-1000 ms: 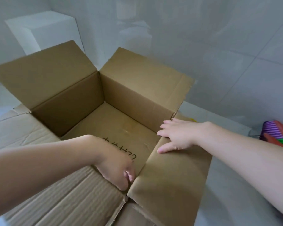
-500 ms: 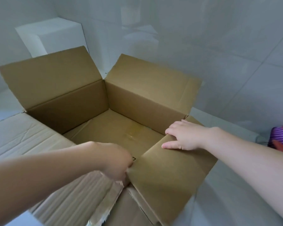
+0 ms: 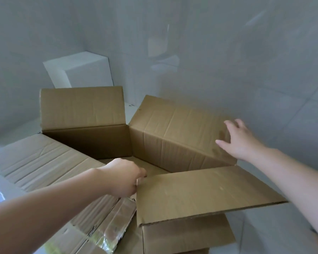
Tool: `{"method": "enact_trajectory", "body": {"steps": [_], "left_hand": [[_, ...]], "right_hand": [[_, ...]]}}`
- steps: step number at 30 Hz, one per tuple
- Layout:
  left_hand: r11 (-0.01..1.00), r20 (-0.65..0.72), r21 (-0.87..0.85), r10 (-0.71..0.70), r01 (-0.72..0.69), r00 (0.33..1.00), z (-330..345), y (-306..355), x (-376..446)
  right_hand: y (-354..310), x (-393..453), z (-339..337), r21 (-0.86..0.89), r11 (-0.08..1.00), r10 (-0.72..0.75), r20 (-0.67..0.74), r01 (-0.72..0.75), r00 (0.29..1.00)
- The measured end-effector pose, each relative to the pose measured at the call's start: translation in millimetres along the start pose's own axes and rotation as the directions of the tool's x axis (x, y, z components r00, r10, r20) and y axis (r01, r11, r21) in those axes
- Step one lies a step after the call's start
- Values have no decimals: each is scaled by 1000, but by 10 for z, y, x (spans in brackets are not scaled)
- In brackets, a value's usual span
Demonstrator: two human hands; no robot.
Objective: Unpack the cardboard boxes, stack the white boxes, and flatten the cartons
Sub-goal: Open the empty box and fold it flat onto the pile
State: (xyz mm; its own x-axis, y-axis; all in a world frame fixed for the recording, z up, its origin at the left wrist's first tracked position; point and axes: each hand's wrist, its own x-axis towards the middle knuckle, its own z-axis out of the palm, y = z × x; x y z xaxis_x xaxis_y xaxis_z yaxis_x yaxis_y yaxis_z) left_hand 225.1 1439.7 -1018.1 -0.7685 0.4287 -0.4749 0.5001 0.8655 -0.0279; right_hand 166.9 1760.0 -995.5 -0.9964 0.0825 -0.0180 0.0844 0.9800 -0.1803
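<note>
The right hand (image 3: 239, 140) has left the near flap (image 3: 200, 193), where it lay flat half a second ago, and now reaches toward the right-hand flap (image 3: 178, 125) with fingers spread and straight; whether the fingertips touch the cardboard cannot be told through the blur. The left hand (image 3: 125, 177) stays at the near flap's inner corner, its fingers curled and pinching that edge. The view has tipped up, so the white box (image 3: 84, 70) sits lower in the picture and more wall shows. There is one open cardboard box (image 3: 92, 143) with four flaps: the far one (image 3: 81, 107) upright, the right-hand one leaning outward, the near one roughly level, and the left one (image 3: 40, 162) folded down and out, creased, with clear tape (image 3: 110, 233) along its near edge. One white box stands behind the carton, in the corner where the two walls meet. Two bare forearms come in from below. The carton rests on a pale, glossy tiled floor (image 3: 255, 231), and the walls (image 3: 228, 61) are large pale grey tiles with soft reflections.
</note>
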Motion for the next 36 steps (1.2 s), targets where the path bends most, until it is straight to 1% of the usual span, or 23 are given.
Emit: {"method": "enact_trajectory", "body": {"steps": [3,5,6,7,9,11,13,15,17,20,22,23,24,25,26,28,29,30,31,33,34,36], "left_hand": [[991,-69,-42,123,-126,990,-8,-7,-95],[970,-175,-49,224,-236,959,5,-35,-174],[953,-257,-53,275,-298,927,12,-45,-219],[928,-342,-55,328,-368,880,15,-51,-262],[864,-483,-38,424,-502,766,17,-50,-336],[802,-571,-33,475,-597,670,-6,-21,-391],[756,-649,-20,488,-654,584,-71,27,-436],[739,-695,-3,483,-674,533,-95,46,-464],[754,-705,21,477,-657,525,-91,33,-472],[808,-728,-55,370,-587,577,-141,4,-448],[864,-732,-109,264,-491,627,-227,-15,-390],[898,-732,-125,204,-423,650,-276,-41,-333],[926,-739,-132,145,-353,658,-341,-73,-265],[948,-760,-120,103,-295,642,-404,-106,-187],[968,-787,-83,83,-237,611,-475,-136,-98],[998,-813,2,36,-59,581,-653,-178,91],[1000,-823,29,18,10,567,-757,-196,168],[999,-824,29,4,35,567,-861,-197,225],[1000,-814,12,-7,29,581,-941,-181,275],[999,-768,-34,-29,4,640,-1019,-132,364],[1000,-746,-26,-28,12,665,-1031,-108,394],[999,-716,-32,-31,11,698,-1027,-59,415]], "right_hand": [[-20,212,-160,-39,999,-11,10,12,1000],[-48,350,-217,-59,997,-40,46,43,998],[-72,415,-229,-74,996,-49,77,55,996],[-99,474,-231,-89,994,-55,106,64,993],[-170,587,-237,-115,991,-56,144,73,988],[-248,705,-259,-124,990,-52,179,74,983],[-323,822,-304,-101,993,-44,219,68,975],[-392,915,-350,-108,992,-36,226,62,973],[-444,961,-408,-161,985,-30,181,60,983],[-501,974,-525,-163,979,-100,138,122,985],[-524,928,-669,-120,975,-170,147,189,974],[-538,883,-748,-95,969,-209,173,227,963],[-561,820,-826,-57,962,-250,211,267,945],[-582,749,-894,-10,952,-296,239,307,925],[-596,669,-959,22,938,-339,258,346,905],[-637,483,-1088,20,902,-420,276,432,865],[-648,392,-1140,11,891,-438,289,455,851],[-651,309,-1185,0,889,-435,311,458,845],[-638,242,-1217,-14,888,-429,332,459,840],[-610,133,-1224,-40,899,-394,363,437,844],[-598,82,-1217,-35,914,-363,377,405,852],[-592,-10,-1175,39,948,-304,394,315,867]]}}
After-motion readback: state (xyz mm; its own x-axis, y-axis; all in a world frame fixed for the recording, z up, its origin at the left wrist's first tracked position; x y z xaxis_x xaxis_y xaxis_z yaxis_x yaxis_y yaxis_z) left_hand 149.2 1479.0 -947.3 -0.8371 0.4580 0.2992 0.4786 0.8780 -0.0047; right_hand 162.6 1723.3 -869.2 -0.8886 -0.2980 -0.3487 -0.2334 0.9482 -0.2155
